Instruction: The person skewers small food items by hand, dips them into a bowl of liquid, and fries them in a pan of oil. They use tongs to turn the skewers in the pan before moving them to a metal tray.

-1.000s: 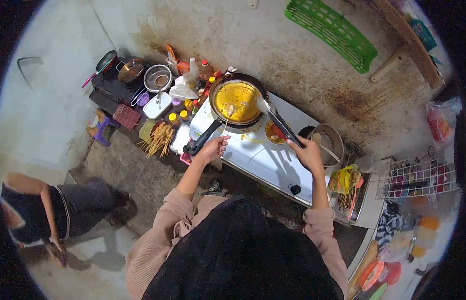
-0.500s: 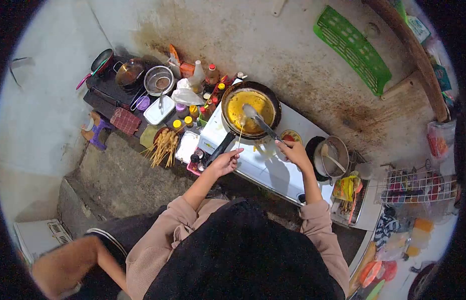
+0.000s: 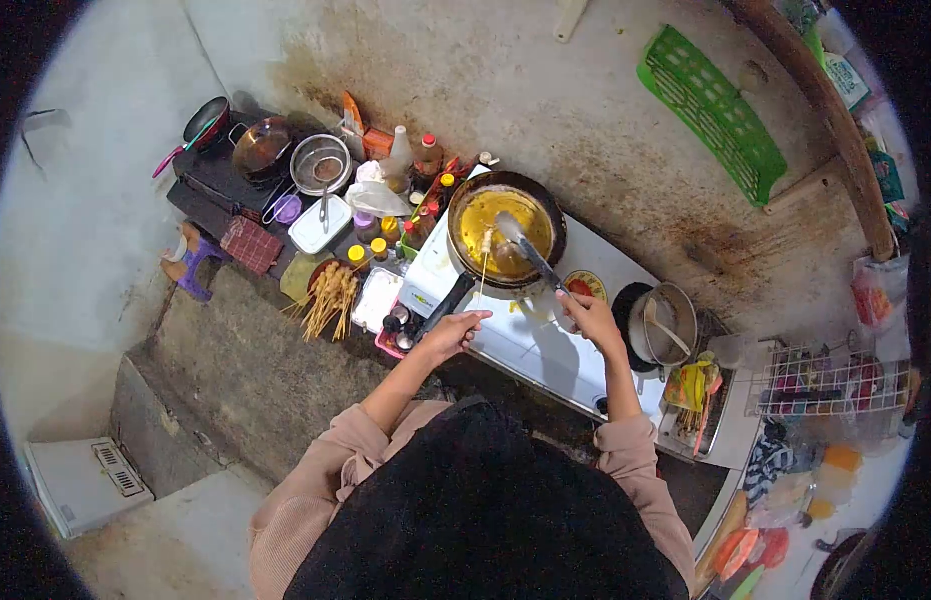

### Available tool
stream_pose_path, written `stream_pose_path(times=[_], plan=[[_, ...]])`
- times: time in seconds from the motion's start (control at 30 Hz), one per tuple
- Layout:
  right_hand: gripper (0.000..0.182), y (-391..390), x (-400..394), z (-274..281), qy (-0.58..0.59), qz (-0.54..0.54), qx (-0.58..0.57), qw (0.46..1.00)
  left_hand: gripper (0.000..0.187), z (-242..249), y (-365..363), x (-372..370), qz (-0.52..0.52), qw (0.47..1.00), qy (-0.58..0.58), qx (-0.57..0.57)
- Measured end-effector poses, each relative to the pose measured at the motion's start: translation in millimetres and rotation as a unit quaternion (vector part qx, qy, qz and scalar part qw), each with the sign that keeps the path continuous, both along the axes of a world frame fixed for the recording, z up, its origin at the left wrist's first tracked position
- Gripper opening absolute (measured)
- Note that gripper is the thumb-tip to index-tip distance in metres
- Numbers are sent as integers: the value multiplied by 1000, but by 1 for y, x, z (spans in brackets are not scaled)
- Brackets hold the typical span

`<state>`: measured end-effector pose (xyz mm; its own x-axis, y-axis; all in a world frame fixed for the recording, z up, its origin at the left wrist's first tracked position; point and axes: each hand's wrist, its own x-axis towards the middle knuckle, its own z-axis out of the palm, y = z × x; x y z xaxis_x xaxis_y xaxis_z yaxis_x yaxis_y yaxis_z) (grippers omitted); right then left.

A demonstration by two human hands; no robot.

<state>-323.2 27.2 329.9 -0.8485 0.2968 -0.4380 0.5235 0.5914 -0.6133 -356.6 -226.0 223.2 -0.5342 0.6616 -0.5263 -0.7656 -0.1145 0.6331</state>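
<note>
On the white stove (image 3: 555, 345) sits a dark frying pan (image 3: 559, 228) with yellow oil in it. My left hand (image 3: 453, 335) is closed at the lower end of a thin wooden skewer (image 3: 484, 268), beside the pan's black handle (image 3: 447, 303). The skewer's coated, pale upper end (image 3: 486, 240) reaches over the oil. My right hand (image 3: 591, 320) grips the dark handle of a large metal spoon (image 3: 508, 226), whose rounded head is in the pan near the skewer's tip.
Left of the stove lie a pile of skewers (image 3: 333, 295), a white tray (image 3: 379, 300) and several bottles (image 3: 427, 155). A pot (image 3: 672, 300) stands to the right on the stove. Farther right hangs a wire rack (image 3: 835, 378). A stained wall rises behind.
The coated end of the skewer sits slightly nearer the spoon head. Another person's arm and dark clothing at the lower left have gone out of view. The camera view has shifted slightly.
</note>
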Motion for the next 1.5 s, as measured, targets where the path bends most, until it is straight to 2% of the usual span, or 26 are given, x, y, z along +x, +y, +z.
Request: stream_pose_path(times=[0.17, 0.23, 0.37, 0.5, 0.57, 0.63, 0.8, 0.9, 0.97, 1.1, 1.2, 1.27, 1.43, 1.5], plan=[[56, 8, -1, -15, 5, -6, 44, 999, 34, -8, 1, -1, 6, 1000, 7, -14], [55, 9, -3, -22, -27, 2, 38, 999, 33, -16, 4, 2, 14, 1000, -1, -12], [56, -7, -2, -10, 13, 4, -15, 1000, 32, -17, 15, 3, 46, 998, -11, -39], [57, -3, -2, -4, 22, -9, -13, 1000, 33, -12, 21, 4, 54, 997, -16, -60], [58, -5, -1, 3, -19, 21, 77, 997, 34, -16, 21, 4, 45, 997, -12, -57], [59, -4, -1, -15, -22, 25, 61, 998, 35, -24, 21, 6, 36, 998, -11, -55], [60, -15, 0, -6, 2, 23, 2, 1000, 32, -23, 22, 5, 46, 998, -46, -14], [61, -7, 1, -11, 7, 18, 23, 1000, 30, -17, 21, 5, 45, 998, -46, -11], [63, -6, 0, -13, 11, 44, 118, 992, 30, -15, 22, 5, 44, 998, -44, -23], [62, -12, -1, -15, -25, 45, 83, 995, 29, -16, 22, 6, 55, 997, -49, -17], [54, -14, -1, -15, 38, 3, 22, 999, 28, -20, 23, 6, 69, 996, -50, -2], [60, -4, -2, -21, 45, 12, 78, 996, 29, -23, 23, 6, 72, 996, -50, 4], [61, -8, 1, -23, 46, 32, 137, 989, 29, -28, 22, 5, 74, 996, -41, 14], [62, -18, 1, -8, 30, 1, 9, 1000, 29, -22, 22, 4, 74, 996, -40, 0]])
